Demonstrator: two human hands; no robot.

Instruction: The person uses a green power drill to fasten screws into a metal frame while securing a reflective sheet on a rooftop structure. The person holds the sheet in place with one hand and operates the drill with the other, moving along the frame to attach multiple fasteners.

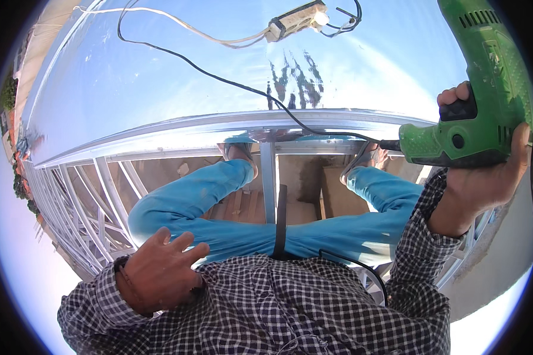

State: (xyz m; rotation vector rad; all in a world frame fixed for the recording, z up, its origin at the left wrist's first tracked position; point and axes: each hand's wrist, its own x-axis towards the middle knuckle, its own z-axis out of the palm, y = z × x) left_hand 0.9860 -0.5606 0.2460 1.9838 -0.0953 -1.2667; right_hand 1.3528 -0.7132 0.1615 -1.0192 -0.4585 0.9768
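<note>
At the right, my right hand [484, 180] is wrapped around the handle of a green power drill [496, 83], its fingers by the black trigger. The drill body points up and away, and its front end runs out of view. A black cord [195, 66] leaves the base of the handle and runs left across the shiny metal sheet [177, 89]. My left hand [163, 269] is raised in front of my body at the lower left, its fingers curled in. Whatever it may hold is hidden.
On the sheet's far part lies a worn power strip [296, 21] with a white cable [177, 21]. Along the near edge runs a metal rail [219, 130]. My legs straddle a metal beam [267, 183] above an open drop. More metal framing [103, 183] spreads to the left.
</note>
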